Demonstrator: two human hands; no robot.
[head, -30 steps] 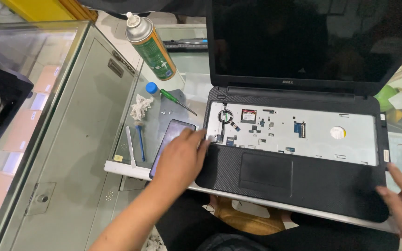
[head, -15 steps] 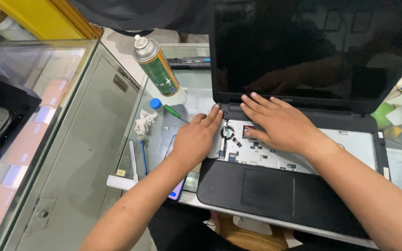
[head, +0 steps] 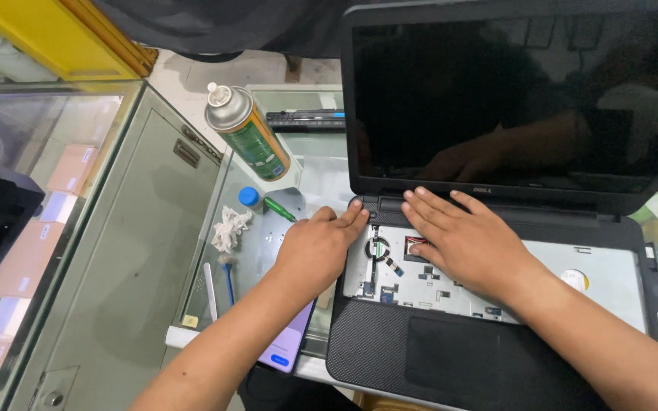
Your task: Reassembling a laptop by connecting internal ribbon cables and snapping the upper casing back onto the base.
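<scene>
- Head view, and both hands are down on the laptop (head: pixel 496 228), which fills the right half of the frame with its lid up and screen dark.
- The keyboard is off: a bare metal tray (head: pixel 611 285) shows in the deck, with small ports and a round coin cell at its left end.
- Left hand (head: pixel 315 247) lies at centre frame, fingers stretched out flat and together, tips touching the laptop's left corner by the hinge. It grips nothing.
- Right hand (head: pixel 462 243) lies flat on the tray just right of the left hand, fingers spread and extended, tips pressing along the strip below the screen. Nothing held here either.
- Under the left forearm, a phone (head: pixel 287 352) pokes out at lower centre, screen lit.
- Left of the hands on the glass counter: a white rag (head: pixel 228 228), a green-handled screwdriver (head: pixel 272 205) with a blue cap, and a thin blue tool (head: pixel 228 280).
- Upper centre-left, a green spray can (head: pixel 249 133) stands tilted toward the camera.
</scene>
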